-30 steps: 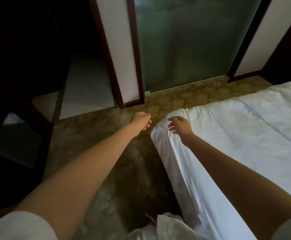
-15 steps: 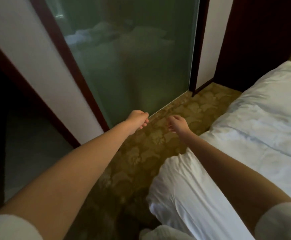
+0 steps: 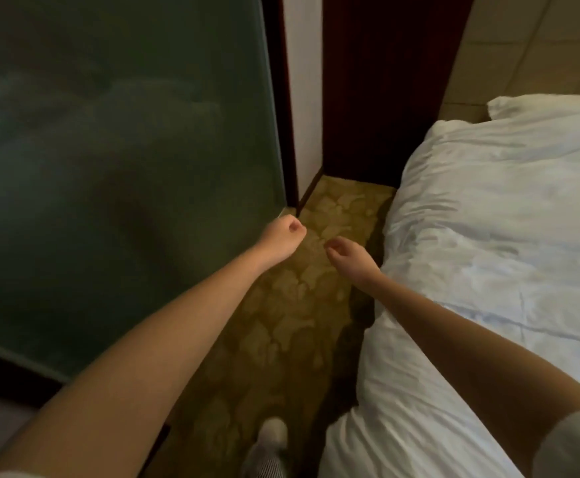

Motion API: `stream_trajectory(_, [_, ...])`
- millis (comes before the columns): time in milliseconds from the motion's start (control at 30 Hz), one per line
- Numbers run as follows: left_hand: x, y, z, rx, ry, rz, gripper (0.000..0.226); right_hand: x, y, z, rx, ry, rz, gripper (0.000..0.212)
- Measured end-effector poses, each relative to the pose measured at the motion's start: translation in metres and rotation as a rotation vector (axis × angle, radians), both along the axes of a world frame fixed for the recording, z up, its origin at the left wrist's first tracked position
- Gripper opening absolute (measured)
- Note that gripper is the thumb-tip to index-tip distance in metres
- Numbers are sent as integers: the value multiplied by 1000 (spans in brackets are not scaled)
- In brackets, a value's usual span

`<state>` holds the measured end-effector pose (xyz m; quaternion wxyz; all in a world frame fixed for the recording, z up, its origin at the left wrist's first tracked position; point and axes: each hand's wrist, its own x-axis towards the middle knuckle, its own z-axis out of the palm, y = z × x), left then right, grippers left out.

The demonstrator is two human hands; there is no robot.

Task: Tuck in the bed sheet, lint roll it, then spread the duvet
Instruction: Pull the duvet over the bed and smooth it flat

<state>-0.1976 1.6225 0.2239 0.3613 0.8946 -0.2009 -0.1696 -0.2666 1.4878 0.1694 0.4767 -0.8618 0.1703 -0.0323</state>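
The bed fills the right side, covered by a white bed sheet [image 3: 413, 401] that hangs down its near side. A rumpled white duvet [image 3: 509, 215] lies over the far part, with a white pillow [image 3: 551, 106] at the head. My left hand [image 3: 283, 236] is held out over the carpeted aisle, its fingers curled closed with nothing in them. My right hand [image 3: 349, 258] hovers just left of the bed's edge, fingers loosely bent and apart, holding nothing. Neither hand touches the bedding.
A narrow aisle of patterned gold carpet [image 3: 281, 339] runs between the bed and a dark green glass panel [image 3: 119, 160] on the left. A dark wooden panel [image 3: 381, 84] closes the aisle's far end. My slippered foot [image 3: 269, 443] stands at the bottom.
I have walked around the bed's corner into the aisle and the view has turned toward the head of the bed. Both hands stay outstretched and empty; the right one has left the sheet corner.
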Motion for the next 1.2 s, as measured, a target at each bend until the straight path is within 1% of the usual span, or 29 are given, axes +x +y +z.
stream_trajectory(67, [61, -25, -4, 58, -66, -57, 24, 42, -25, 3, -48, 6, -76, 29])
stream_trajectory(167, [142, -85, -4, 162, -192, -214, 24, 89, -74, 9, -46, 27, -224, 29])
stream_trajectory(267, [192, -164, -4, 231, -331, -417, 29, 112, -133, 11, -10, 35, -403, 29])
stream_trajectory(333, [210, -226, -10, 254, -391, -545, 31, 121, -174, 4, 1, 47, -546, 28])
stream_trajectory(367, [217, -255, -15, 248, -389, -582, 30, 126, -193, 1, 5, 54, -606, 27])
stream_trajectory(433, [232, -313, -27, 199, -319, -630, 25, 143, -235, -9, 12, 76, -695, 26])
stream_trajectory(500, [256, -365, -39, 153, -242, -670, 23, 173, -283, -21, 23, 82, -734, 25])
stream_trajectory(600, [312, -433, -53, 132, -180, -686, 25, 225, -356, -35, 96, 79, -769, 26])
stream_trajectory(733, [402, -507, -60, 156, -121, -580, 21, 291, -436, -36, 170, 115, -778, 29])
stream_trajectory(833, [462, -555, -62, 146, -104, -548, 20, 342, -487, -34, 174, 156, -794, 31])
stream_trajectory(967, [536, -620, -78, 140, -72, -572, 14, 417, -550, -42, 157, 191, -797, 33])
stream_trajectory(1067, [596, -680, -95, 178, -57, -623, 18, 476, -604, -55, 144, 196, -816, 34])
stream_trajectory(1133, [636, -724, -104, 202, -33, -648, 23, 511, -641, -63, 139, 193, -877, 34])
stream_trajectory(1200, [673, -770, -108, 240, 10, -692, 22, 538, -677, -67, 175, 183, -980, 35])
